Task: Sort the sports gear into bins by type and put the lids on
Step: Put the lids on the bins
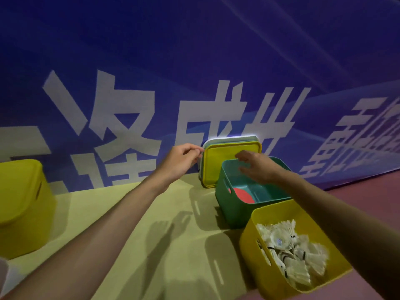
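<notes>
Head view. Three lids lean upright against a blue banner [194, 61] at the back of the yellow-green surface [138, 245]: a yellow lid [220, 169] in front, pale lids [229, 139] behind. The left hand [184, 159] has its fingers [195, 153] drawn together, pinching the upper left corner of the pale lids. The right hand [257, 167] hovers over the teal bin [229, 208], fingers spread apart and holding nothing; contact with the yellow lid cannot be told. The teal bin, uncovered, holds a red paddle [243, 195]. Touching its near side, an uncovered yellow bin [249, 241] holds white shuttlecocks [290, 252]. A second yellow bin [21, 202] stands well apart at left.
</notes>
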### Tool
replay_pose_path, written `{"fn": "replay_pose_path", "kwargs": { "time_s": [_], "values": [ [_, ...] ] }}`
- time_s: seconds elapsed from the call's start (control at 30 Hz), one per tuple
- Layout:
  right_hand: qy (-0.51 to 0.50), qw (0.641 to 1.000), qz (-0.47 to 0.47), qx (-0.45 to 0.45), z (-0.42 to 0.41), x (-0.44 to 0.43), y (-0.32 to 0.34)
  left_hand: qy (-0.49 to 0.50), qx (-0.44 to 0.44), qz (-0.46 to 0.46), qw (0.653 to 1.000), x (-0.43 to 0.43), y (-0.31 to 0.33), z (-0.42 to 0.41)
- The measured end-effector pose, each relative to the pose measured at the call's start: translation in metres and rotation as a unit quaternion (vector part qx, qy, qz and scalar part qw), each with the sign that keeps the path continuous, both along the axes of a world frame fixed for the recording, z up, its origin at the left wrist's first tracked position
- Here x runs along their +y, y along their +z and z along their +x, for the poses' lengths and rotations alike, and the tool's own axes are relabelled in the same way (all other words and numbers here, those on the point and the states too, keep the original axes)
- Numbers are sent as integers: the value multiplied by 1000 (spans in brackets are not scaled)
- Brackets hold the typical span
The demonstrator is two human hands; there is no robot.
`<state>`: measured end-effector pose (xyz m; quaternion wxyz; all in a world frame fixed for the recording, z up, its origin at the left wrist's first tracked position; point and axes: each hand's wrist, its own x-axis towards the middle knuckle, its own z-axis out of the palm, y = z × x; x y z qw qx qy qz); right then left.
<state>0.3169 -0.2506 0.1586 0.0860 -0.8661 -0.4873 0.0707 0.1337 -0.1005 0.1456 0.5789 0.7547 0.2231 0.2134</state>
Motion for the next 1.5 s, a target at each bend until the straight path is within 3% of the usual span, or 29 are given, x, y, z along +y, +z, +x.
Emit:
{"fn": "replay_pose_path", "kwargs": {
  "time_s": [0.23, 0.43, 0.87, 1.17, 1.33, 1.5],
  "values": [
    [9, 996, -79, -40, 72, 15, -9, -4, 34, 10, 999, 16, -18, 55],
    [0, 994, -107, -16, 154, 25, -37, 32, 72, 6, 997, 19, -34, 97],
    [83, 996, -34, -6, 284, 123, -102, 168, 174, 50, 969, 22, -49, 185],
    [139, 961, 12, -238, 304, 148, -151, 204, 191, 31, 960, 26, -67, 204],
    [158, 943, 20, -292, 308, 152, -146, 219, 211, 24, 952, 29, -71, 208],
    [185, 932, -28, -309, 306, 160, -139, 235, 213, 5, 948, 33, -77, 209]
  ]
}}
